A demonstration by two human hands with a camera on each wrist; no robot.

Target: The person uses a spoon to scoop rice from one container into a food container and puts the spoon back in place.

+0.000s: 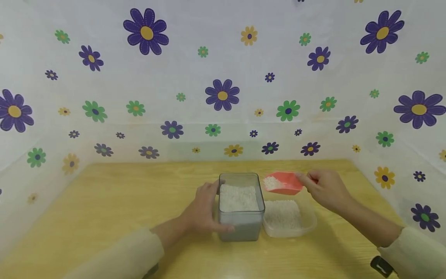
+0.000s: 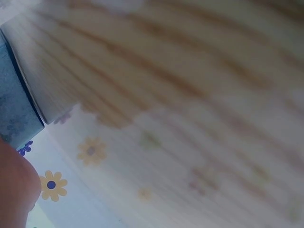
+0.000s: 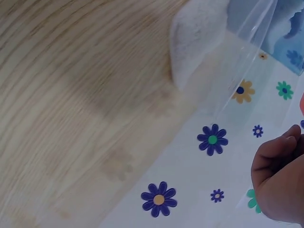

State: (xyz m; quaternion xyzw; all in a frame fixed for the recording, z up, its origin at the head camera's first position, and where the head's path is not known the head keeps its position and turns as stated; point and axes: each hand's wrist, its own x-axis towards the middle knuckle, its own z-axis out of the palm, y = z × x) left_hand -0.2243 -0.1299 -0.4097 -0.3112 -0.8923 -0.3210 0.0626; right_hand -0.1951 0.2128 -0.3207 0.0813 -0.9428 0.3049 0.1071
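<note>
A tall grey see-through container (image 1: 240, 228) full of white rice stands on the table. My left hand (image 1: 201, 211) grips its left side, thumb across the front and fingers toward the back. In the left wrist view only part of that hand (image 2: 16, 185) shows beside the bluish container wall (image 2: 19, 99). My right hand (image 1: 327, 190) holds a red scoop (image 1: 290, 184) by its handle, with rice (image 1: 273, 183) near the scoop's front edge. The scoop hangs above a low clear tub (image 1: 308, 223) of rice, just right of the container. In the right wrist view, curled fingers (image 3: 275, 154) show.
The wooden table (image 1: 139, 193) carries both containers near its middle. A white cloth (image 1: 195, 77) with printed flowers walls off the back and both sides. A black strap piece (image 1: 381, 266) sits at the right sleeve.
</note>
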